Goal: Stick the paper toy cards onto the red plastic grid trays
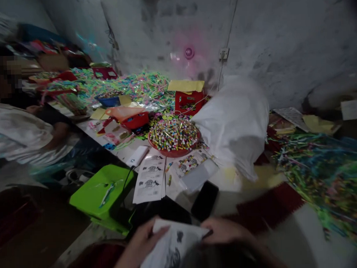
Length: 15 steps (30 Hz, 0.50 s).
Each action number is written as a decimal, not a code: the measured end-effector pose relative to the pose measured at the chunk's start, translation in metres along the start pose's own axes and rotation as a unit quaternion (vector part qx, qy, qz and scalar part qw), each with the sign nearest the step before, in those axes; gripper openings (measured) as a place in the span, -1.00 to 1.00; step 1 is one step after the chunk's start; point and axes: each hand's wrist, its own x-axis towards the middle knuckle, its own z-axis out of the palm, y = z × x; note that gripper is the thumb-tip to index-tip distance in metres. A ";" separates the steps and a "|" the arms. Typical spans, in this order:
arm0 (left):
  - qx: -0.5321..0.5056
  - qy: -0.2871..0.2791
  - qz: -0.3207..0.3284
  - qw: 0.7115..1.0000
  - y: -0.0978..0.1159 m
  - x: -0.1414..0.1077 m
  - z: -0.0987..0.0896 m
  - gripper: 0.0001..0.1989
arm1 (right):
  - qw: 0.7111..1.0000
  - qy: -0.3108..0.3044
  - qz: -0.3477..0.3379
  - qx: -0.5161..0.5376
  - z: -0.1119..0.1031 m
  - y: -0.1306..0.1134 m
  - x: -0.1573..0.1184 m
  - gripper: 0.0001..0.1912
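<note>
Printed paper (170, 247) held low and close to the wearer, between both hands. Left hand (142, 240): left edge pinched, thumb laid over the printed face. Right hand (227, 230): fingers closed at the right corner; a dark patch at the fingertips, too blurred to be identified.

Progress, as judged: one paper is being handled; whether it is empty, filled or sealed cannot be told. Further printed sheets (149, 178) are laid overlapping on the desk (175, 192), not in hand; number not countable. No finished pile can be made out with certainty. The red basin (175, 153) is heaped with small multicoloured pieces (174, 134), so much of that stock appears unused.

Near the basin: a second printed batch (191, 163), partly covered by a pale flat case (199, 175). Dark phone (204, 200) lying just beyond the hands. Large white sack (233, 124) stood at the basin's right. Green stool (101, 187) to the left, a thin strip left on its seat. Another person (29, 135) seated farther left.
</note>
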 end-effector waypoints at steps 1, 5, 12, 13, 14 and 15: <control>0.009 0.013 0.022 1.000 0.012 0.000 -0.007 -0.59 | 1.000 0.004 0.003 0.022 -0.006 0.004 -0.014 -0.74; -0.003 0.093 0.040 0.995 0.042 -0.008 -0.025 -0.60 | 0.994 0.039 -0.021 0.100 -0.031 0.021 -0.078 -0.73; -0.054 -0.018 -0.032 0.998 0.046 -0.030 0.007 -0.60 | 0.921 0.320 -0.111 0.193 -0.019 0.064 -0.123 -0.66; -0.055 -0.029 -0.027 0.998 0.049 -0.031 0.015 -0.60 | 0.898 0.356 -0.123 0.226 -0.008 0.070 -0.113 -0.54; -0.057 -0.035 -0.020 0.998 0.053 -0.033 0.023 -0.59 | 0.878 0.380 -0.134 0.259 0.004 0.075 -0.100 -0.43; -0.061 -0.038 -0.012 0.997 0.057 -0.034 0.031 -0.59 | 0.874 0.366 -0.142 0.288 0.018 0.078 -0.086 -0.36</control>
